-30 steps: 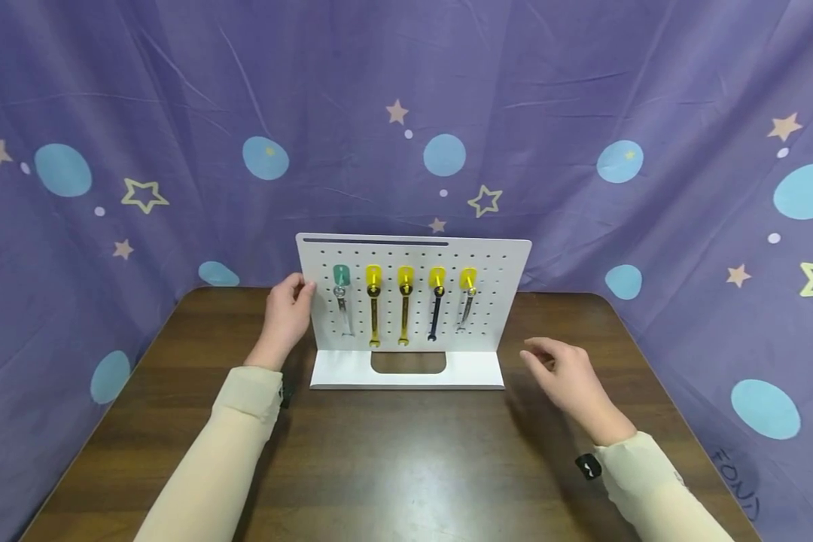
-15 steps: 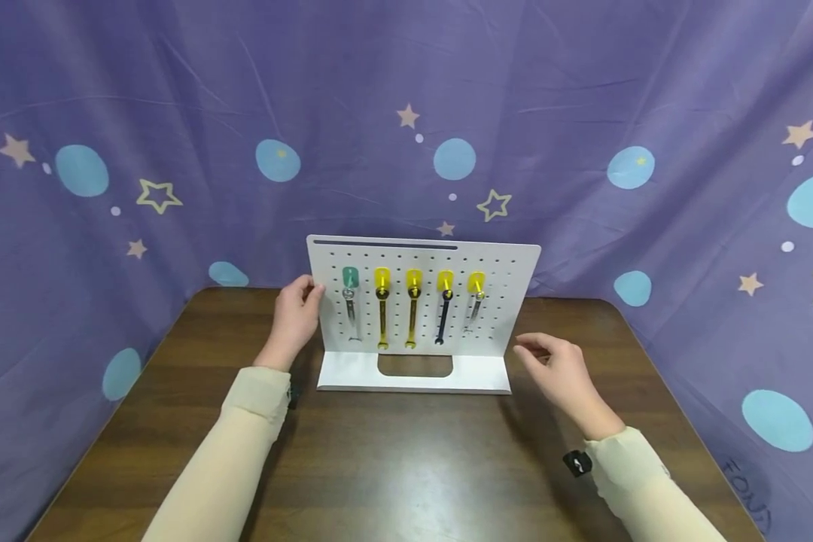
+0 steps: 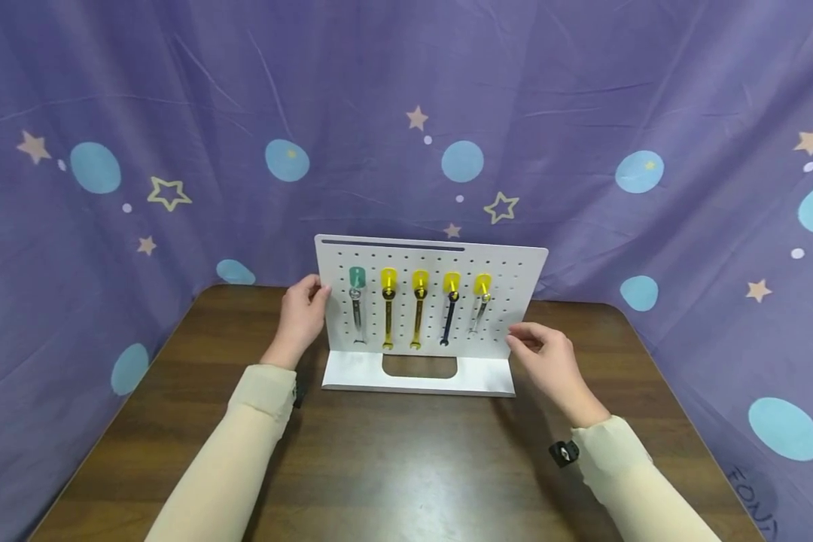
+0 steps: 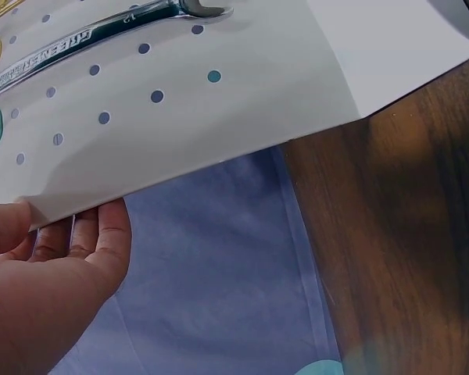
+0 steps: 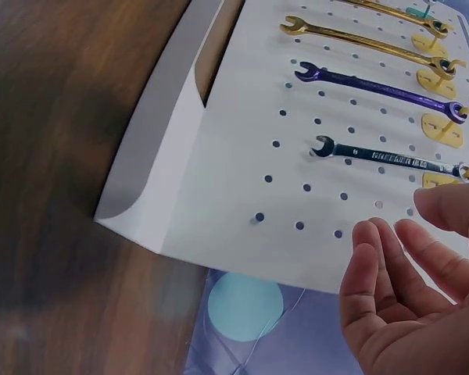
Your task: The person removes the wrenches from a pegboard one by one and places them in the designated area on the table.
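A white pegboard stand (image 3: 508, 301) stands upright on the table. My left hand (image 3: 299, 320) pinches its left edge, thumb on the front and fingers behind, as the left wrist view shows. My right hand (image 3: 549, 365) hovers by the lower right edge; thumb and fingers are apart, loosely bent, holding nothing. Several combination wrenches hang in a row: a silver wrench (image 3: 357, 312) on a green hook (image 3: 357, 276), two gold wrenches, including one gold wrench (image 3: 388, 322), a dark purple wrench (image 5: 375, 87), and a smaller silver wrench (image 5: 391, 158). The last four hang on yellow hooks.
The stand's base (image 3: 352, 370) has a rounded cutout and rests on a brown wooden table (image 3: 393, 467). Behind and at the sides hangs a purple curtain (image 3: 366, 90) with stars and blue spots.
My right hand has moved left, closer to the board's right edge. My left hand stays on the left edge. The whole head view has shifted slightly, so the board appears further right.
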A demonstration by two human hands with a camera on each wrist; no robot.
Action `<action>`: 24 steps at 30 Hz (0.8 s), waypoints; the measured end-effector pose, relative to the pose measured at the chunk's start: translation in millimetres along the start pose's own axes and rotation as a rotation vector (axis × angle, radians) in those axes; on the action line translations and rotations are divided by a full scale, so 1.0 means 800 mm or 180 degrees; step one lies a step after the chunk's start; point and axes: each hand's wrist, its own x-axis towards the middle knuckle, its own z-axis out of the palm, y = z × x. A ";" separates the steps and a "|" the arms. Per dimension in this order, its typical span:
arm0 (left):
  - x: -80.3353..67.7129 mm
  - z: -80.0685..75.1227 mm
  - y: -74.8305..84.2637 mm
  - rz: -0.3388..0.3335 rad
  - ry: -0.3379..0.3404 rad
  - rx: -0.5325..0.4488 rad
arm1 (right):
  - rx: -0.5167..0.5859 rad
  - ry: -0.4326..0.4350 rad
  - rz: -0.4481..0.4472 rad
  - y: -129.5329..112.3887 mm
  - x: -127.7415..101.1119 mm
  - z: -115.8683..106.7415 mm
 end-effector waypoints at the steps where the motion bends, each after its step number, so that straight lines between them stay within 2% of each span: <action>1: 0.000 0.000 0.000 -0.0002 0.0000 -0.0002 | 0.0009 0.0003 -0.0005 -0.001 0.002 0.001; 16: 0.001 0.002 0.002 -0.0025 -0.0015 -0.0036 | 0.0165 0.0104 0.0002 -0.017 0.022 0.021; 24: 0.000 0.001 0.003 -0.0035 -0.0002 -0.0070 | 0.0173 0.0040 0.0001 -0.024 0.032 0.027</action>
